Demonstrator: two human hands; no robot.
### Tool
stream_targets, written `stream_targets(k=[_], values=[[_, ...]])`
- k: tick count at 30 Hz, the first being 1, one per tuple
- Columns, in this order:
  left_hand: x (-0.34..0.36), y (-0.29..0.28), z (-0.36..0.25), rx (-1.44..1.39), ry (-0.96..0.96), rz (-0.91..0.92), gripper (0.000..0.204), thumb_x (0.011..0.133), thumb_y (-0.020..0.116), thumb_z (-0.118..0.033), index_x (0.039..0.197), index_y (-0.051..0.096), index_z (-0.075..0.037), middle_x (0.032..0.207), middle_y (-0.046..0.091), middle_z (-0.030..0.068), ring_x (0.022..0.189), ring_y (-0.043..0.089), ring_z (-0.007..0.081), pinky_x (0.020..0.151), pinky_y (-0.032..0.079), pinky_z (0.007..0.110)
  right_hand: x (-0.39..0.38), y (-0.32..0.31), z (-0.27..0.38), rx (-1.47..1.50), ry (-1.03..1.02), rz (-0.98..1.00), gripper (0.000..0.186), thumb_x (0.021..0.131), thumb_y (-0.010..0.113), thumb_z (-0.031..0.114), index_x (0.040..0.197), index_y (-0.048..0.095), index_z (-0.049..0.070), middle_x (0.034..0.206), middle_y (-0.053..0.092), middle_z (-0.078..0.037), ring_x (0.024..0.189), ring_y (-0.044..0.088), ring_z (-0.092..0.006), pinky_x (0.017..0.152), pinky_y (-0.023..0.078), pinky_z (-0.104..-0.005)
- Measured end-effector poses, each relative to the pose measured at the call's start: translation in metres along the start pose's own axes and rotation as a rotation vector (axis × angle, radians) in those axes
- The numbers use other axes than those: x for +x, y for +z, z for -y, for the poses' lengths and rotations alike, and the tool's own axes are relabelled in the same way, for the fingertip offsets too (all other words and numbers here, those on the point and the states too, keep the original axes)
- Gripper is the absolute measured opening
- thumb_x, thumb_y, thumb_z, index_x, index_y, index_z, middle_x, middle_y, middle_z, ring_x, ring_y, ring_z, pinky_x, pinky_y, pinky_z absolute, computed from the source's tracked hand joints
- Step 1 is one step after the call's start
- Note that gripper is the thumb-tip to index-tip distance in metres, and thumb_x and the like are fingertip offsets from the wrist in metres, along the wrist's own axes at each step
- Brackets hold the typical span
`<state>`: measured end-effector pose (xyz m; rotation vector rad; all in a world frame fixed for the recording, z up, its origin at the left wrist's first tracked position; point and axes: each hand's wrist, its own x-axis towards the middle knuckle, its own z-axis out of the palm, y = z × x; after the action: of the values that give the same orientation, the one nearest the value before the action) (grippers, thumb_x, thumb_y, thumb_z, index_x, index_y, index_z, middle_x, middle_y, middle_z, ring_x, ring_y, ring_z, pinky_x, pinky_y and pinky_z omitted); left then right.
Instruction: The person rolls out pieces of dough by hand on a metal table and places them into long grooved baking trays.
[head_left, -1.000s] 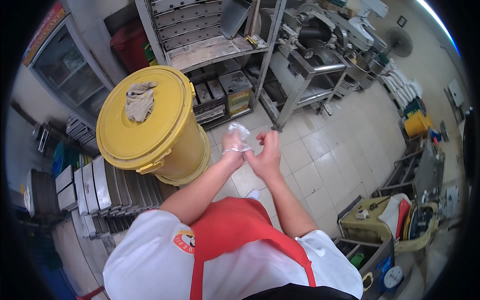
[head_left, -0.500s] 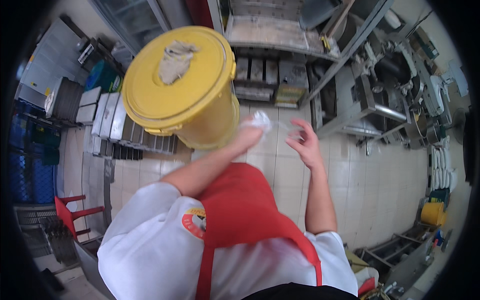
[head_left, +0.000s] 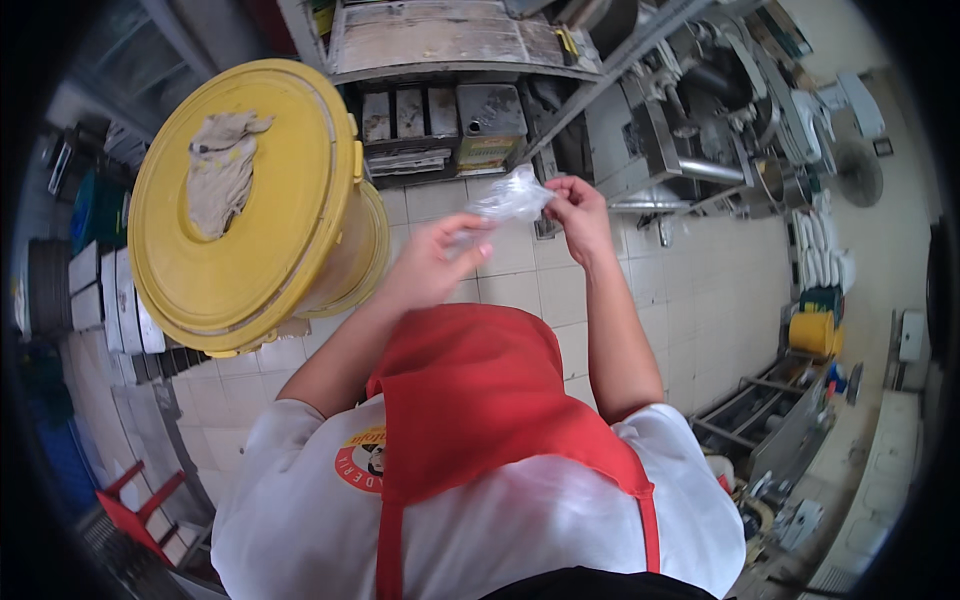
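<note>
A crumpled clear plastic bag (head_left: 517,196) stretches between my hands, above the tiled floor and in front of my red apron. My right hand (head_left: 583,222) pinches its right end between thumb and fingertips. At the other end, my left hand (head_left: 432,264) has its fingers curled around the loose plastic, somewhat blurred by motion. To my left stands a big yellow lidded bin (head_left: 300,225), and a wrinkled beige cloth (head_left: 222,170) lies on its lid. Neither hand touches the bin.
Ahead is a metal shelf (head_left: 430,40) with baking tins (head_left: 410,115) and a square metal can (head_left: 490,125) beneath it. Steel machinery (head_left: 700,150) lines the right side. A red stool (head_left: 140,515) stands at the lower left, a yellow container (head_left: 815,333) far right.
My right hand has closed on the plastic bag, which was bunched in my left hand and is now spread between both. The view has shifted, with the bin now farther left.
</note>
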<state>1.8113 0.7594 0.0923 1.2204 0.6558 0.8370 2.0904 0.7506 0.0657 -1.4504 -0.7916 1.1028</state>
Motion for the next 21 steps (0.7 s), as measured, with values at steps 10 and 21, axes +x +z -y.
stream_targets(k=[10, 21], values=[[0.009, -0.051, -0.01, 0.209, 0.067, -0.126, 0.035, 0.096, 0.076, -0.007, 0.129, 0.064, -0.003, 0.123, 0.07, 0.0069, 0.106, 0.069, 0.0119, 0.087, 0.06, 0.032, 0.022, 0.109, -0.026, 0.01, -0.006, 0.617, 0.052, 0.087, 0.068, -0.008, 0.137, 0.063, 0.004, 0.128, 0.069, -0.007, 0.112, 0.065, -0.013, 0.09, 0.054, -0.0278], [0.017, -0.218, -0.119, 1.659, 0.056, -1.008, 0.069, 0.099, 0.069, -0.049, 0.156, 0.054, -0.013, 0.158, 0.052, 0.0247, 0.151, 0.043, 0.0398, 0.123, 0.036, 0.048, 0.002, -0.156, -0.077, 0.432, -0.023, -0.043, 0.041, 0.087, 0.065, -0.009, 0.126, 0.065, 0.004, 0.117, 0.071, -0.007, 0.112, 0.068, -0.0204, 0.101, 0.054, -0.0352]])
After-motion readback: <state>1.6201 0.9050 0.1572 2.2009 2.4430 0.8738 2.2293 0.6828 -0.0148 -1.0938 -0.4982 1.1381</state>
